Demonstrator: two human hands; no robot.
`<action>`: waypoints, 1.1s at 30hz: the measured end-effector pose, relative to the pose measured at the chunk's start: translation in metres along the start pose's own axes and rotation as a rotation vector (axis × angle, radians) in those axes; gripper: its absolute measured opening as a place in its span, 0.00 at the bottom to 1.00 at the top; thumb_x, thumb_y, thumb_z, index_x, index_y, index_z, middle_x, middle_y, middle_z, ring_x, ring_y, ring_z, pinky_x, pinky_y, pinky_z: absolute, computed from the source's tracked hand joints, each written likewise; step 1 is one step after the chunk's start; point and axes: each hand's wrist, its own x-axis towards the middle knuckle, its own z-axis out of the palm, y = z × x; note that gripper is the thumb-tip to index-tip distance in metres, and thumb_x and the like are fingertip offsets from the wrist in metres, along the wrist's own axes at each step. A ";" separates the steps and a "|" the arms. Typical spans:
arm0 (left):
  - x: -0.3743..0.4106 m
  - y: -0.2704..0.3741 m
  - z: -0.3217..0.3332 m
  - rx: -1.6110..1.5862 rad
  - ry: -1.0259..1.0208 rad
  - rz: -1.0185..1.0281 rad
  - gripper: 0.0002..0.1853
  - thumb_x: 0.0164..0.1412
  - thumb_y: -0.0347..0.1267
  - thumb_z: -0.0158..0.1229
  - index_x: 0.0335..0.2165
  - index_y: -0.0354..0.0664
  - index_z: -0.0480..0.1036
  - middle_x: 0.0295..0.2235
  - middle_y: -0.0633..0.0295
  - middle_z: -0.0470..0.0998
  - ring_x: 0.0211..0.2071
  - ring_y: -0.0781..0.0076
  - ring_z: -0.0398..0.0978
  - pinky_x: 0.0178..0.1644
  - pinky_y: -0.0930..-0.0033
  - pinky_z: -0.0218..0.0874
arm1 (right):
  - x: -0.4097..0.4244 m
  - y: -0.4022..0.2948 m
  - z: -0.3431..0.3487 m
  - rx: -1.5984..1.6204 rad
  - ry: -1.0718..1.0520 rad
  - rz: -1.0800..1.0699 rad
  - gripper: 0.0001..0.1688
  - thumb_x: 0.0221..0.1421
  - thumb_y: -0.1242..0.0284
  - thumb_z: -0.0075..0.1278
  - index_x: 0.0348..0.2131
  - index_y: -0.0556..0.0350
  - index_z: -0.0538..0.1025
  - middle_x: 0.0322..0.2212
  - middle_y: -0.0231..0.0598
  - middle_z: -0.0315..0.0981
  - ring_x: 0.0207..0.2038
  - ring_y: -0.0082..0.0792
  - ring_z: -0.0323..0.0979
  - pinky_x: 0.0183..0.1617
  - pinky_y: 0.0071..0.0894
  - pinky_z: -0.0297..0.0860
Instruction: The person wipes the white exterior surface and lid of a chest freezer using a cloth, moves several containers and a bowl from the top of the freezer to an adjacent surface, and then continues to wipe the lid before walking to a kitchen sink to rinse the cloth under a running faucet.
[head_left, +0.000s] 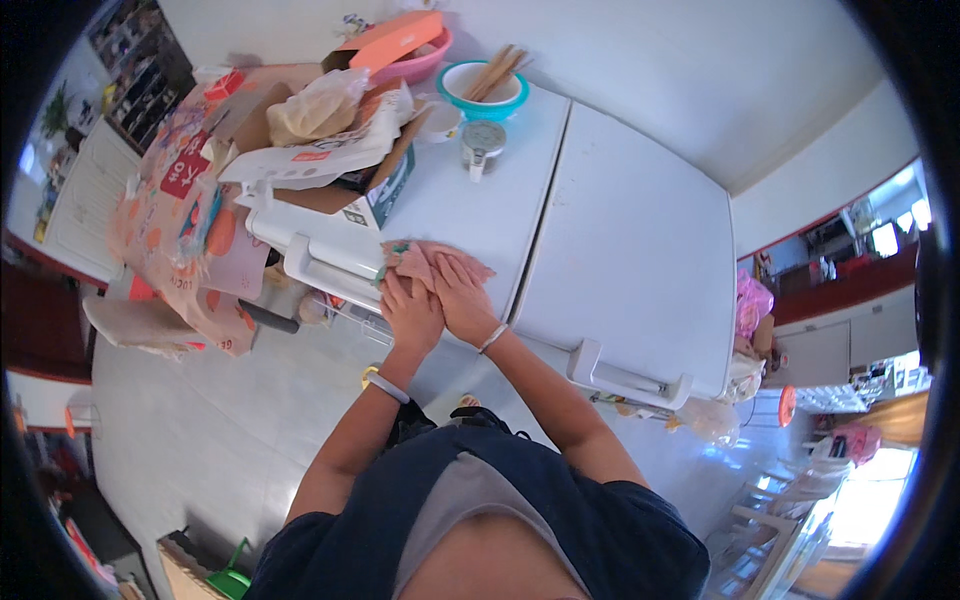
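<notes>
A crumpled pink cloth (417, 262) with green at one edge lies on the white lid of a chest freezer (480, 210), near its front edge. My left hand (412, 311) rests on the near left side of the cloth, its fingers spread a little. Beside it, touching it, my right hand (463, 300) presses flat on the cloth's right side. The palms and what lies under them are hidden. A second white lid (630, 240) lies right of a dark gap, with a white handle (626, 379) at its front; another white handle (330, 270) is at the front left.
Behind my hands stand a lidded glass jar (484, 144), a teal-rimmed bowl (484, 112) holding wooden sticks, and an open cardboard box (322, 196) with plastic bags. A pink basin (420, 67) is farther back. At left is a table under a patterned plastic cover (146, 217).
</notes>
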 end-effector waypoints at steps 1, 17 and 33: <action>-0.004 0.011 -0.005 0.029 -0.061 0.028 0.35 0.60 0.41 0.51 0.62 0.41 0.55 0.65 0.35 0.44 0.66 0.35 0.43 0.64 0.35 0.37 | -0.011 0.005 -0.003 -0.010 0.019 0.005 0.34 0.56 0.71 0.44 0.61 0.61 0.62 0.64 0.54 0.51 0.67 0.51 0.48 0.69 0.50 0.47; 0.042 0.058 0.004 -0.169 -0.137 0.648 0.28 0.61 0.37 0.49 0.58 0.40 0.63 0.61 0.40 0.57 0.64 0.41 0.50 0.67 0.44 0.39 | -0.062 0.039 -0.034 -0.071 0.267 0.342 0.34 0.58 0.69 0.44 0.61 0.63 0.61 0.63 0.49 0.55 0.66 0.47 0.51 0.68 0.50 0.48; 0.244 0.182 0.115 -0.113 0.012 0.461 0.34 0.60 0.37 0.47 0.64 0.38 0.54 0.65 0.41 0.51 0.67 0.41 0.45 0.68 0.43 0.35 | 0.097 0.272 -0.088 -0.279 0.203 0.365 0.31 0.63 0.59 0.39 0.62 0.45 0.63 0.66 0.42 0.50 0.68 0.49 0.45 0.67 0.64 0.41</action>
